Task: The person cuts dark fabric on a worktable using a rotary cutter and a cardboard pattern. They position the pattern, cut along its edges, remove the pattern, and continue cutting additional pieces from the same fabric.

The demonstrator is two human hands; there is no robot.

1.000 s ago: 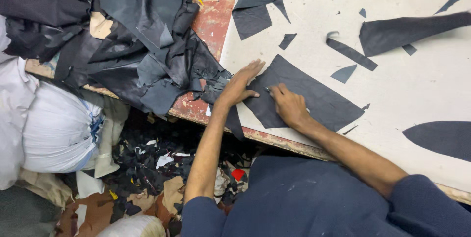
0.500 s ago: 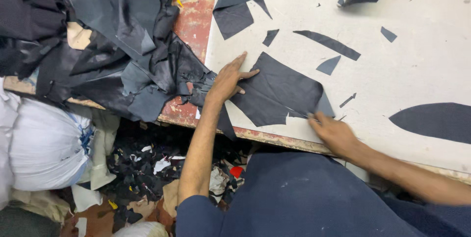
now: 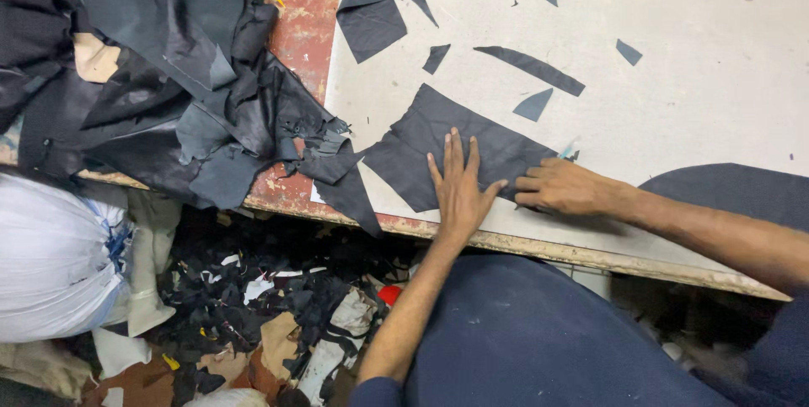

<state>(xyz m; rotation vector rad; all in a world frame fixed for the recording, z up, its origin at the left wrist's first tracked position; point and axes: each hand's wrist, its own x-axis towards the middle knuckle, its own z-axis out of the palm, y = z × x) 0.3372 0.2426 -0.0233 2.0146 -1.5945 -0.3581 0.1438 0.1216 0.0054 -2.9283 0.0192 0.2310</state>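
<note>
The left hand (image 3: 459, 184) lies flat, fingers spread, pinning the dark leather piece (image 3: 438, 150) to the white table (image 3: 699, 112) so it cannot shift; the right hand (image 3: 563, 188), curled, grips a small tool at the piece's edge.

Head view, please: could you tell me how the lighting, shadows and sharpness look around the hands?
Head view: even, soft light on the white cutting board; a faint shadow under the right hand; the left hand and dark leather piece are sharp; no glare; the dark pile loses detail.
</note>
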